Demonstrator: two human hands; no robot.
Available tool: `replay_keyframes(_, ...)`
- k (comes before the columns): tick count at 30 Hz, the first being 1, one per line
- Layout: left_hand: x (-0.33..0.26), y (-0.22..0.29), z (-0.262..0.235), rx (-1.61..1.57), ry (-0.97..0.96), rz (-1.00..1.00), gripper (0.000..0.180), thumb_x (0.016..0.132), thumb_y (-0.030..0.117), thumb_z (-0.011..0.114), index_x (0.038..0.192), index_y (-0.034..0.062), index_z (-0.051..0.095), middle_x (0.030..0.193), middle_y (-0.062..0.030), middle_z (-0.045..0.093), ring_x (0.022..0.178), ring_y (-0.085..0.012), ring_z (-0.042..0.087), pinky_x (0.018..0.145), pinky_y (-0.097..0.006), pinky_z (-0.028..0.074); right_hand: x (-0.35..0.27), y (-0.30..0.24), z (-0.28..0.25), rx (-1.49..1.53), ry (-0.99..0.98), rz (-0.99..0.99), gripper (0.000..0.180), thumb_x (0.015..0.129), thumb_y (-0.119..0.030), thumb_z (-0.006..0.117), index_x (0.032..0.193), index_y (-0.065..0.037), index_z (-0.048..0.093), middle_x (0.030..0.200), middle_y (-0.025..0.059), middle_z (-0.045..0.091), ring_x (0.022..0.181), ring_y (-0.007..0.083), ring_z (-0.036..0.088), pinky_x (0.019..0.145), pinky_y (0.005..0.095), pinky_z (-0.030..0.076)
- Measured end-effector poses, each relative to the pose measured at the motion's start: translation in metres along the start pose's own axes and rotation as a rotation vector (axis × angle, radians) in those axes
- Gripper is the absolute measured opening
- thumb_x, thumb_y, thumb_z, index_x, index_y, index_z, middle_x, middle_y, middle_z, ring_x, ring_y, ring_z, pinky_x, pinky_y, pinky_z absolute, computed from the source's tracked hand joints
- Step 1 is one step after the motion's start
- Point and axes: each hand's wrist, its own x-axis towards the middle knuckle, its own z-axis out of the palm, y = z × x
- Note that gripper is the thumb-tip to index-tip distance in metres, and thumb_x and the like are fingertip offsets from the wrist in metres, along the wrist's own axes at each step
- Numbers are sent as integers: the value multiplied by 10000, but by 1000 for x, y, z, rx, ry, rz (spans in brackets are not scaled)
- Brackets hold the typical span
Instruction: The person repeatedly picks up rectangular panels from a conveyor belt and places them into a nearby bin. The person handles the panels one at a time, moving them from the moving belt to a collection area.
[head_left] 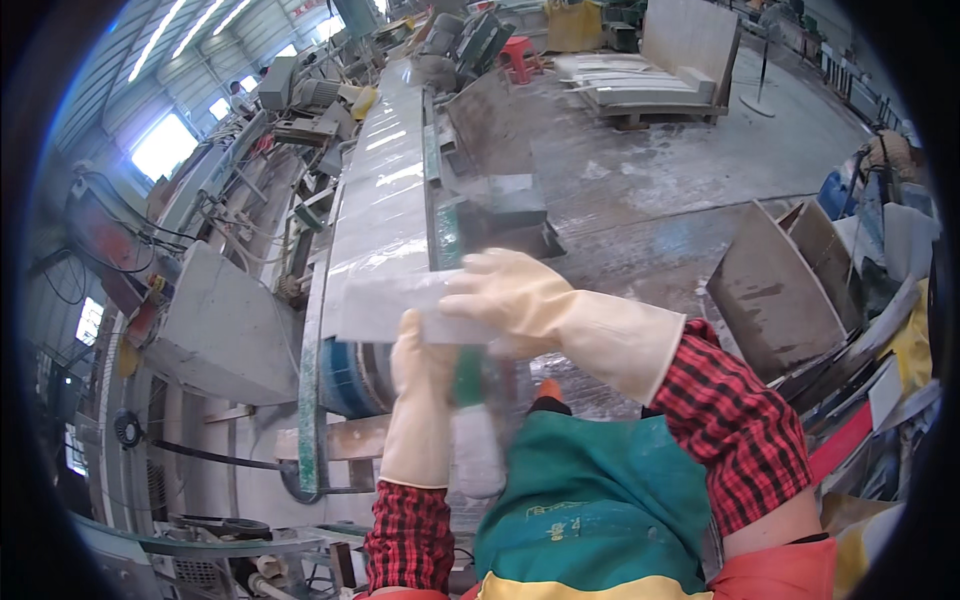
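Nearest the camera, a green apron [590, 500] is hanging between two red checked sleeves, and both hands are wearing cream rubber gloves. The left hand [420, 385] is reaching up from below, its fingers pressed together and flat against the near end of a pale stone slab [385, 215]; whether the thumb is curling round the edge I cannot tell. The right hand [515, 295] is lying on top of the same near end, fingers slightly spread and curving over the edge.

The slab is stretching away from the fingertips along a conveyor [435, 190] with a green side rail [310, 400]. Its surface is shining wet, so it is probably slippery under rubber, and being long, thin stone it is likely heavy, stiff and liable to chip or snap if it sags. Gripping the near end at both corners, one palm beneath, looks soundest.

Left of the left fingers, a grey machine housing [220, 325] is crowding close, leaving little room. Right of the right fingers, the wet concrete floor [650, 190] is offering open space, until leaning offcut slabs [775, 290] with sharp edges begin beyond.
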Motion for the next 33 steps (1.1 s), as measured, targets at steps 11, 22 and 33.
replay_keyframes(11,-27,137,-63,282,650,298,304,1033,291,606,1260,93,648,1314,-78,642,1141,-216,638,961,-267,539,-147,90,56,45,-92,580,684,775,-263,842,1384,-135,559,1453,142,552,1409,372,451,1181,436,374)
replay_keyframes(22,12,116,-56,570,916,390,292,980,361,689,1171,141,673,1077,-43,729,813,-182,681,673,-281,582,-442,92,87,248,237,1353,731,753,-128,780,1441,-47,549,1443,186,581,1401,341,488,1167,400,384)
replay_keyframes(33,9,109,-32,751,822,231,450,1022,261,635,1394,32,529,1182,-45,724,1031,-156,695,733,-266,602,-473,55,110,415,360,1497,682,809,-42,736,1458,-14,529,1465,196,561,1396,290,492,1181,385,350)
